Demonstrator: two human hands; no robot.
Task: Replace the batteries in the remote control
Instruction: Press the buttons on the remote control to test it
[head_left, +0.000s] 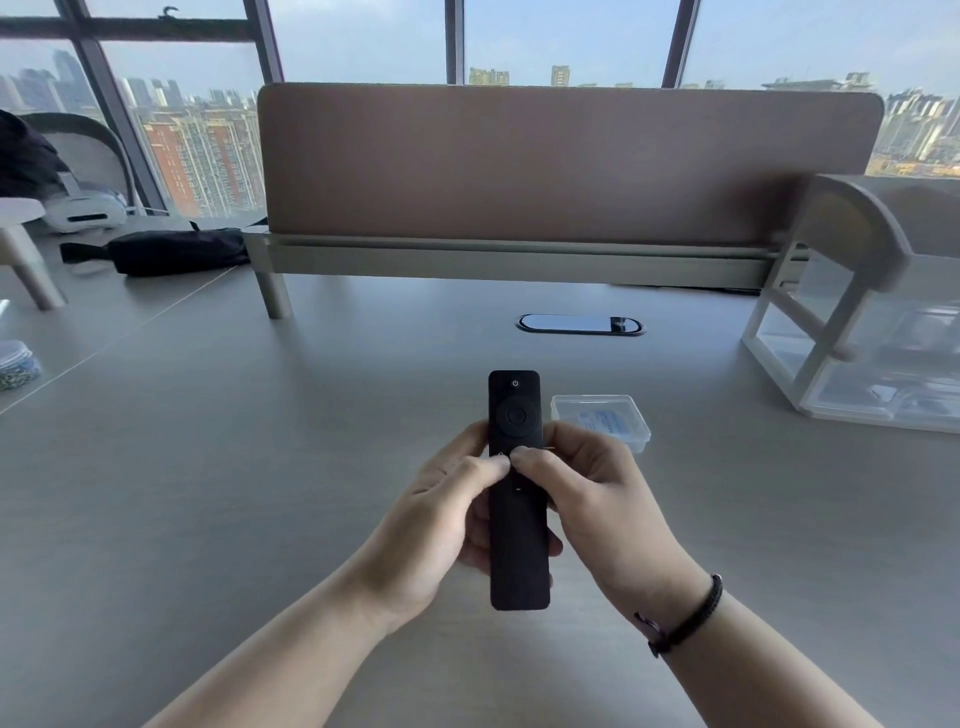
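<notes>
Nearest, both hands held the remote (518, 488) above the desk (208, 467), button side up and its long axis running near to far; the left hand (441, 519) was curled about its left edge, fingers beneath and thumb pressed on the face; the right hand (587, 488) closed on the right edge likewise, its thumb meeting the other at mid-length; a dark cord bracelet (685, 618) sat on the right wrist. The remote looked a slim, stiff plastic bar, light, with a smooth matt skin that might slip under dry fingers; it was probably best gripped by its long edges, leaving the back free; the battery cover, hidden underneath, would likely need a thumb push, so turning it over seemed the coming step. Just beyond and to the right lay a small clear box (600, 418) on the desk, possibly holding the new batteries, though its contents were unclear; farther off stood a brown divider (566, 161), and at far right a clear drawer unit (883, 384).
</notes>
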